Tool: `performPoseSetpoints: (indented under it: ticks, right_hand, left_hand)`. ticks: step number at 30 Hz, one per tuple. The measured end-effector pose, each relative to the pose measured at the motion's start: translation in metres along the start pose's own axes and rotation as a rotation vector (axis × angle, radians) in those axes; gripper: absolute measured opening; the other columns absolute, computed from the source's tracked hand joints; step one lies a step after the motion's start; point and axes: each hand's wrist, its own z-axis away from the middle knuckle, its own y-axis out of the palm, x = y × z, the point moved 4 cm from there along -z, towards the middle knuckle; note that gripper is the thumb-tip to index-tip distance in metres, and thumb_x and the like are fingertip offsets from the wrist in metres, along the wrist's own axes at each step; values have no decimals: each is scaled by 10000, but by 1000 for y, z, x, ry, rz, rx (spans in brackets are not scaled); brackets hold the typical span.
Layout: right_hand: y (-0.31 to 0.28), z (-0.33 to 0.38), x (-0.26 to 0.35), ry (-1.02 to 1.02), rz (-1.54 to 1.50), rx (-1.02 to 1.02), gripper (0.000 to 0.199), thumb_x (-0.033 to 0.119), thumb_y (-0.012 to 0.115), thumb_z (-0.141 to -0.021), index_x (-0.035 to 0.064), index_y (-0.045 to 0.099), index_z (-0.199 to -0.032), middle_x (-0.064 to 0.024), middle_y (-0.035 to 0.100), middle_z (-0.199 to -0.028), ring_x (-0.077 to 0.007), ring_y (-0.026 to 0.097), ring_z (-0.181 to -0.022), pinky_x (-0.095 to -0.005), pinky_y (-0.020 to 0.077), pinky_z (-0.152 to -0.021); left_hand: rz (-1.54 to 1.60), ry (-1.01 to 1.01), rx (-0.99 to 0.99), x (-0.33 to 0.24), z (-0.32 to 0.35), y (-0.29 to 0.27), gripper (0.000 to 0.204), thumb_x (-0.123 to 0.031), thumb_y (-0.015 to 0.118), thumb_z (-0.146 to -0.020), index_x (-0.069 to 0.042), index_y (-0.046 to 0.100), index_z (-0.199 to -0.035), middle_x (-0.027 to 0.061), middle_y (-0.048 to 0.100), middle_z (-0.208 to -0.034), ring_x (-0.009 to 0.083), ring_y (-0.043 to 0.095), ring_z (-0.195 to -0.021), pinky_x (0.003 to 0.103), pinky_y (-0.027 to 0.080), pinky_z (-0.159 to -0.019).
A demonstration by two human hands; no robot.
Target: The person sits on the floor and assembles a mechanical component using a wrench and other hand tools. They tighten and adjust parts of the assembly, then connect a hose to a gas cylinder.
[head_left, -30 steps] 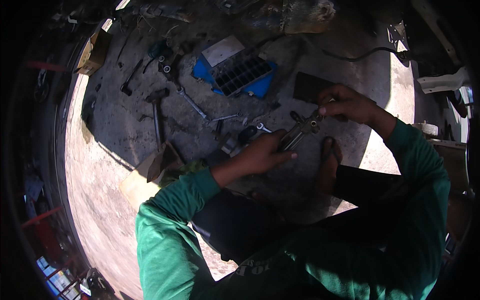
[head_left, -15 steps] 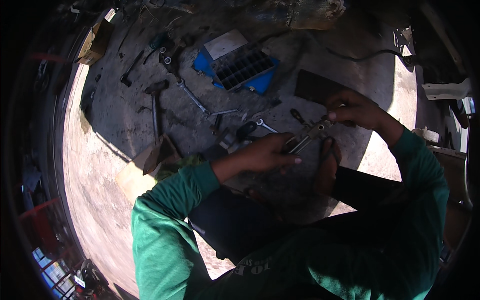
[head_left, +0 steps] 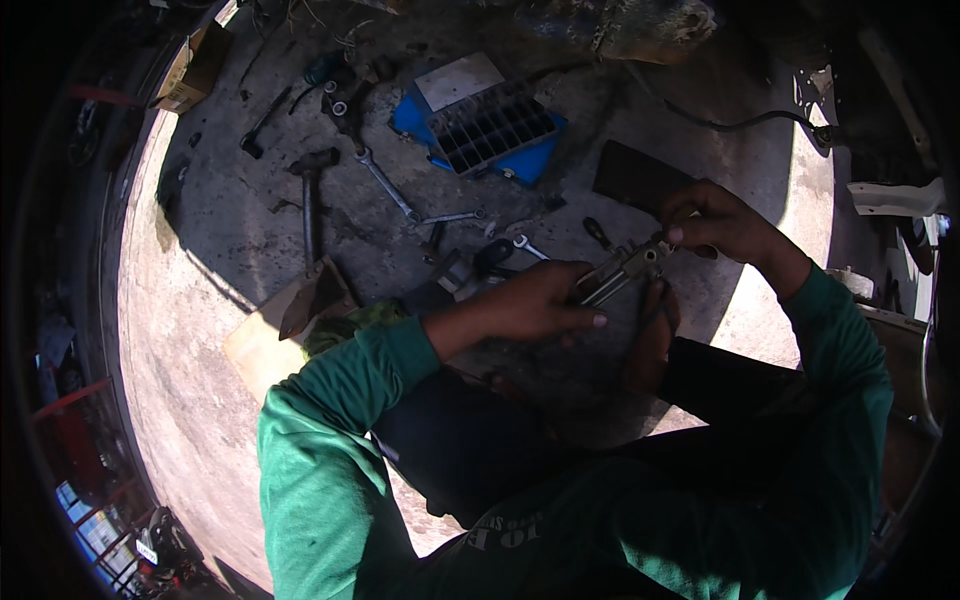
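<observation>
My left hand (head_left: pixel 540 302) is closed around a silvery metal part (head_left: pixel 625 272) with bright parallel rods and a small round hole near its far end. My right hand (head_left: pixel 708 228) pinches at that far end with thumb and fingertips. Whatever small piece sits between those fingertips is too dark to make out. Just beyond the part, a screwdriver with a dark handle (head_left: pixel 598 233) lies on the floor. An open-end wrench (head_left: pixel 530 246) rests to the left of it, beside a dark rounded object (head_left: pixel 493 255).
A blue case with a black compartment tray (head_left: pixel 495 130) lies ahead. Leftward are a hammer (head_left: pixel 311 210), a long combination wrench (head_left: pixel 387 187) and a ratchet-like tool (head_left: pixel 264 122). A cardboard piece (head_left: pixel 262 335) and green cloth (head_left: pixel 350 325) lie near my left forearm. A dark flat board (head_left: pixel 640 175) lies beyond my right hand.
Both hands stay on the metal part, with the right still at its far end. The part and my right hand have shifted slightly rightward in view. The floor items keep their arrangement.
</observation>
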Motion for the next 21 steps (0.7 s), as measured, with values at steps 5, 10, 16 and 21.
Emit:
performPoseSetpoints:
  ticks: [5, 10, 16, 21]
  right_hand:
    - [-2, 0, -6, -7, -51, -8, 313, 245, 786, -867, 23, 668, -1053, -17, 631, -797, -66, 485, -552, -242, 357, -482]
    - [-3, 1, -7, -7, -46, 7, 309, 265, 772, -879, 22, 670, -1041, -9, 594, -739, -67, 479, -546, -243, 349, -480]
    - [-1, -3, -3, 2, -71, 42, 381, 419, 677, -936, 46, 658, -1011, 2, 535, -692, -81, 454, -533, -251, 331, -484]
    - [0, -5, 2, 173, -490, -150, 367, 429, 569, -967, 85, 622, -1083, -43, 587, -851, -113, 484, -606, -260, 336, -524]
  left_hand:
    - [-14, -5, 13, 1, -2, 0, 433, -223, 702, -956, 31, 530, -1261, 44, 674, -757, 127, 682, -680, 296, 528, -652]
    - [9, -16, 0, 3, -3, 0, 429, -210, 704, -955, 36, 530, -1260, 49, 678, -756, 130, 687, -684, 296, 534, -655]
    - [95, 15, -51, -1, 2, -3, 466, -198, 725, -932, 52, 517, -1267, 76, 691, -837, 161, 702, -716, 309, 552, -684]
    - [96, 7, -307, 16, 1, -22, 514, -182, 730, -922, 37, 492, -1321, 107, 680, -901, 177, 704, -816, 316, 561, -708]
